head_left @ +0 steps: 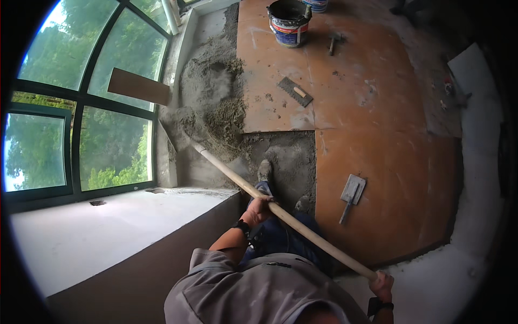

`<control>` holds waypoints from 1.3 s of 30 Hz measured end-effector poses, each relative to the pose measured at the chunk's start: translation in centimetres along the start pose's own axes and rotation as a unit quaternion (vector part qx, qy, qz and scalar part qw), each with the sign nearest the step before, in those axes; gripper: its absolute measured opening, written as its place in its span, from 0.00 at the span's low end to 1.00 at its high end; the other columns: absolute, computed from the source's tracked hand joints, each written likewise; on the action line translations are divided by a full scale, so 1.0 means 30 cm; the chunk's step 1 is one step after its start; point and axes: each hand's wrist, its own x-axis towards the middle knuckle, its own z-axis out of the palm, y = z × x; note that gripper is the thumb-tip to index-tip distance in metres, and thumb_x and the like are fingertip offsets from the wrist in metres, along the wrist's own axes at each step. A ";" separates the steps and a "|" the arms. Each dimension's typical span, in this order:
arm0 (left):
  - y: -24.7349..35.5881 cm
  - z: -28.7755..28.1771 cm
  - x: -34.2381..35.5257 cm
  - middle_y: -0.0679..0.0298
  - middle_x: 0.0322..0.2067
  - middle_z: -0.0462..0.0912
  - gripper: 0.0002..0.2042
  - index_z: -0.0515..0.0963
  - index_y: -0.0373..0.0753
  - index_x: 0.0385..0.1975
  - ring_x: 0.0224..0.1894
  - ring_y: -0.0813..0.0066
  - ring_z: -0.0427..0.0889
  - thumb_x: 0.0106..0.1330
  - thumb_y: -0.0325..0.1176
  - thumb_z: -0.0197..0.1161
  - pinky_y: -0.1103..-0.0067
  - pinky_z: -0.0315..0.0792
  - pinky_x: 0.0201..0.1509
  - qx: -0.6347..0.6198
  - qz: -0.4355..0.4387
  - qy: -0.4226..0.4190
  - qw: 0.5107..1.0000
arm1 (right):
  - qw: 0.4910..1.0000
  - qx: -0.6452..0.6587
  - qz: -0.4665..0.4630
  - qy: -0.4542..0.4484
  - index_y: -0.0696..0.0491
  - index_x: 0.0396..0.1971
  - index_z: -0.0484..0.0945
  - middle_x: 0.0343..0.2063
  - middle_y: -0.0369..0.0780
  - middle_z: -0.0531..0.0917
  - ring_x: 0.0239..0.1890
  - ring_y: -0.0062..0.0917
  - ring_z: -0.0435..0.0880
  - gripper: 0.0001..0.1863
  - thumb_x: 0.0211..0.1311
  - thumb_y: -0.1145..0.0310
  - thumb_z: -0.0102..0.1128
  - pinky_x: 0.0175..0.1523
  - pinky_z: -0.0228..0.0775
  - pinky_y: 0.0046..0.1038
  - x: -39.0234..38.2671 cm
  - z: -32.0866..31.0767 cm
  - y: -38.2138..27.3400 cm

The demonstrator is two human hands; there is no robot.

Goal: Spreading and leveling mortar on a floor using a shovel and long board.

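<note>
In the head view, the person is standing on the bare mortar bed and working a long wooden shovel handle that is running diagonally, from the lower right near the body up and to the left toward the window corner. The left hand is wrapping closed around the handle about midway along it, and the right hand is clamping shut around the butt end, low at the right edge of the floor. So the long axis is pointing away from both hands to the upper left, and the left hand is the nearer one to the working end. That end, the shovel blade, is lying half buried in the grey mortar pile heaped against the wall under the window; the blade's outline is probably hidden under the mix, so its tilt is hard to judge. To the right, on the orange tiles, a notched trowel is lying near the pile's edge, a flat trowel is sitting closer to the person's feet, and a bucket is standing at the far edge.
</note>
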 end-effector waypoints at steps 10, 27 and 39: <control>-0.307 0.392 0.151 0.60 0.15 0.68 0.05 0.64 0.41 0.23 0.21 0.63 0.70 0.53 0.33 0.49 0.70 0.70 0.29 -0.028 -0.089 0.032 0.995 | 0.949 -0.190 -0.110 0.228 0.55 0.31 0.67 0.20 0.45 0.69 0.19 0.42 0.68 0.13 0.51 0.60 0.49 0.22 0.58 0.40 -0.102 -0.543 0.195; 0.414 -0.105 0.459 0.63 0.16 0.69 0.05 0.68 0.41 0.19 0.15 0.69 0.71 0.54 0.30 0.52 0.71 0.72 0.21 -0.047 -0.020 0.127 0.991 | 0.902 0.044 0.392 -0.176 0.54 0.31 0.76 0.17 0.41 0.77 0.17 0.27 0.72 0.09 0.55 0.64 0.55 0.23 0.63 0.34 -0.012 -0.568 -0.594; 0.727 -0.115 0.576 0.57 0.23 0.74 0.07 0.72 0.33 0.28 0.19 0.67 0.75 0.55 0.30 0.56 0.69 0.73 0.21 0.081 0.047 0.309 0.946 | 0.908 -0.088 0.214 -0.348 0.56 0.27 0.77 0.22 0.46 0.79 0.25 0.40 0.78 0.17 0.49 0.56 0.55 0.32 0.70 0.37 0.381 -0.237 -0.640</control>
